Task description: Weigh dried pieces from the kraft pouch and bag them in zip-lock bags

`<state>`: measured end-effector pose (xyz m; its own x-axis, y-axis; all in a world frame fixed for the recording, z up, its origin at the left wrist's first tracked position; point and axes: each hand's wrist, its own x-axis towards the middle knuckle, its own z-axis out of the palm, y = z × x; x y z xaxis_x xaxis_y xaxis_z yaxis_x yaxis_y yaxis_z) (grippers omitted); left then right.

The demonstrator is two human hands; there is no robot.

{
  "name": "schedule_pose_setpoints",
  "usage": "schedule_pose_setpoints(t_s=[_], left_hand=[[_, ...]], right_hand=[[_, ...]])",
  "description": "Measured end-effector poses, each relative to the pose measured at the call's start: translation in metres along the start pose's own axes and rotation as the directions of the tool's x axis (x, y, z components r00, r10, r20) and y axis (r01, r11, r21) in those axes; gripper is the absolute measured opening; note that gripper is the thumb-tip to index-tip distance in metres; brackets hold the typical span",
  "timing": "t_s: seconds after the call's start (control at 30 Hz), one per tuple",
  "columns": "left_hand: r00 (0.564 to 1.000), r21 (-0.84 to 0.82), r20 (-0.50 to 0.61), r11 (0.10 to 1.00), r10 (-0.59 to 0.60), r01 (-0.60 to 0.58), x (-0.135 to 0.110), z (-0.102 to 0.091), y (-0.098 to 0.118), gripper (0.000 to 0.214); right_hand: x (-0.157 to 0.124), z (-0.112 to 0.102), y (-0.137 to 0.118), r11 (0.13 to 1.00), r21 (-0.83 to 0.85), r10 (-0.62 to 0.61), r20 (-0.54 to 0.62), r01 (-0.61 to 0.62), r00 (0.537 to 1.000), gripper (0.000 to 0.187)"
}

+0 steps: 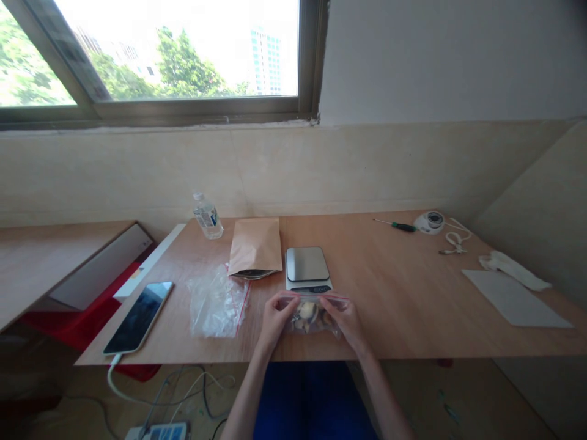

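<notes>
A small clear zip bag (pixel 310 314) with pale brown pieces inside lies on the wooden table (pixel 403 305) near its front edge. My left hand (pixel 275 319) grips the bag's left end and my right hand (pixel 345 318) grips its right end, fingers pinching along the red-striped top. Just behind the bag stands a small digital scale (pixel 306 266) with a bare steel platform. A brown paper pouch (pixel 255 248) lies left of the scale, its open mouth toward me.
A pile of clear zip bags (pixel 216 302) and a phone (pixel 139 316) on a cable lie at the left. A water bottle (pixel 207 216) stands at the back. A screwdriver (pixel 397 225), tape roll (pixel 431 221) and paper sheet (pixel 515 298) lie at the right.
</notes>
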<state>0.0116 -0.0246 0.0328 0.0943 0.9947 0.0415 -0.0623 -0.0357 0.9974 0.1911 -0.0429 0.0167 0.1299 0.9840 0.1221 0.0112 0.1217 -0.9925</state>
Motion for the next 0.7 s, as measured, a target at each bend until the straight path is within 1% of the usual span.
schedule_pose_setpoints(t_s=[0.13,0.27,0.33,0.43,0.57,0.63,0.7], left_hand=[[1.0,0.021,-0.013,1.0,0.018,-0.018,-0.001,0.001,0.002,0.022],[0.999,0.04,-0.019,0.998,0.041,-0.041,-0.002,0.002,0.001,0.021],[0.998,0.055,-0.027,0.997,0.048,-0.047,-0.002,0.001,0.0,0.021],[0.999,0.039,-0.013,0.999,0.035,-0.034,-0.002,0.0,0.001,0.021],[0.997,0.001,0.072,1.0,0.012,-0.012,-0.001,0.001,0.002,0.021],[0.997,0.004,0.067,1.0,0.025,-0.026,-0.001,0.003,0.002,0.021],[0.998,0.004,0.051,0.999,0.039,-0.04,0.0,0.004,0.003,0.021]], right_hand=[[-0.001,-0.001,0.001,0.999,-0.037,-0.026,-0.017,0.026,1.0,0.02],[-0.003,0.001,-0.001,0.996,-0.066,-0.067,-0.079,0.062,0.995,0.018],[-0.004,0.003,-0.004,0.996,-0.061,-0.077,-0.087,0.072,0.993,0.018],[-0.003,0.004,-0.008,0.995,-0.05,-0.084,-0.034,0.082,0.996,0.019],[-0.001,0.005,-0.015,0.991,-0.073,-0.108,0.04,0.111,0.993,0.02],[0.0,0.007,-0.017,0.989,-0.083,-0.115,0.06,0.12,0.992,0.02],[0.001,0.01,-0.02,0.988,-0.089,-0.119,0.056,0.124,0.991,0.019]])
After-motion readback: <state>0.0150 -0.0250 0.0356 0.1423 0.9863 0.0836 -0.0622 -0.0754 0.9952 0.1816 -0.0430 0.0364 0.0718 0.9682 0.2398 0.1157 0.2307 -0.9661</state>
